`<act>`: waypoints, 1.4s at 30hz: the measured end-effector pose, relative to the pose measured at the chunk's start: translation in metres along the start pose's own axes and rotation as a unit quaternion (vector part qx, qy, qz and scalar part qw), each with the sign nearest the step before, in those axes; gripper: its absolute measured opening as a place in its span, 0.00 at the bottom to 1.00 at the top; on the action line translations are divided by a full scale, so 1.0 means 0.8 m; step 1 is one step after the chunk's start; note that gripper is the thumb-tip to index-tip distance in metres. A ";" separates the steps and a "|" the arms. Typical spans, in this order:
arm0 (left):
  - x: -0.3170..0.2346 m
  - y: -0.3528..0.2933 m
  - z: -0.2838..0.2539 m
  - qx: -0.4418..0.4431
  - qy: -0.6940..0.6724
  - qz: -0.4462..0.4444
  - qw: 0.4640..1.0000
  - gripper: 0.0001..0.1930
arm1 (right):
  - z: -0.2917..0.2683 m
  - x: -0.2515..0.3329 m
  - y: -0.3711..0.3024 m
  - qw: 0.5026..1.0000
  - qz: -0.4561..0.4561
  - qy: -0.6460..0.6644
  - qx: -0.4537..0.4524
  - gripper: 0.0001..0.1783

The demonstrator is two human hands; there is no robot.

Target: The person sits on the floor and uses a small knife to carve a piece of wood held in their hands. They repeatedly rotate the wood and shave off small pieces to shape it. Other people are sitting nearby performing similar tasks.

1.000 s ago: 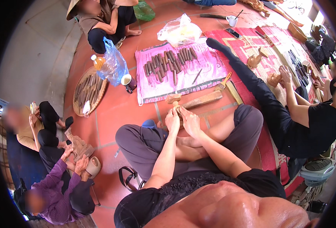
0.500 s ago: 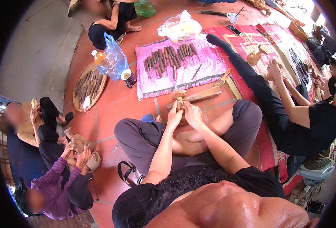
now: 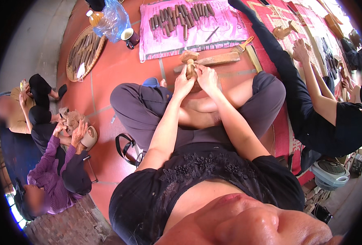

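Between my crossed legs, a small light-brown wooden carving (image 3: 191,72) stands or is held upright in front of me. My left hand (image 3: 183,85) is closed round its near left side. On its right, my right hand (image 3: 207,79) has its fingers bent and pressed against the wood; whether it also grips a small tool is hidden. A broader wooden piece (image 3: 189,55) shows at the carving's far end; I cannot tell if the two are joined. Just beyond lies a long wooden block (image 3: 217,59), with a flat brush (image 3: 244,45) at its right end.
Many-handled carving tools (image 3: 181,18) lie on a pink sheet (image 3: 156,45) ahead. Left of it are a dark mug (image 3: 130,38), a blue plastic bag (image 3: 113,24) and a woven tray (image 3: 72,73) of tools. Other people sit at both sides; one outstretched leg (image 3: 266,41) borders my right.
The whole view has shifted, so the sheet and tools appear higher. Both my hands stay on the carving, with the right fingers slightly repositioned.
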State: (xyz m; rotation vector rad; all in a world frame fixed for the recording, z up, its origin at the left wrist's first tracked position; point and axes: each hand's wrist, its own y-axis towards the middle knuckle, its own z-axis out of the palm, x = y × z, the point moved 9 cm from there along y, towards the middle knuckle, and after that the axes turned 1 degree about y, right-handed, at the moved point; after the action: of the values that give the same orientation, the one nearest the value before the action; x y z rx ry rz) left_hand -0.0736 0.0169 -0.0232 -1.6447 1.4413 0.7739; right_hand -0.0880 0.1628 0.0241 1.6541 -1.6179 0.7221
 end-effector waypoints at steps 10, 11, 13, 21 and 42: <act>-0.007 -0.006 -0.010 -0.116 0.101 0.049 0.987 0.22 | -0.003 0.039 -0.035 0.996 -0.041 -0.057 0.049 0.15; -0.023 -0.007 -0.010 -0.114 0.093 0.048 0.988 0.21 | -0.001 0.030 -0.023 0.998 -0.024 -0.048 0.036 0.15; -0.035 -0.010 -0.011 -0.094 0.081 0.021 0.992 0.20 | 0.006 0.015 -0.003 0.999 -0.017 -0.046 0.009 0.15; -0.005 -0.011 -0.011 -0.133 0.106 0.065 0.983 0.22 | -0.003 0.044 -0.044 0.996 -0.068 -0.048 0.038 0.09; 0.000 -0.003 -0.007 -0.126 0.128 0.047 0.983 0.21 | 0.010 0.024 0.004 0.998 -0.033 -0.053 0.016 0.10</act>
State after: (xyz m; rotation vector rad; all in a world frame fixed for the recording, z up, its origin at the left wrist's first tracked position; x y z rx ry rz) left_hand -0.0717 0.0122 -0.0197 -1.9363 1.6632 0.8504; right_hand -0.0908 0.1447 0.0353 1.7864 -1.6237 0.6387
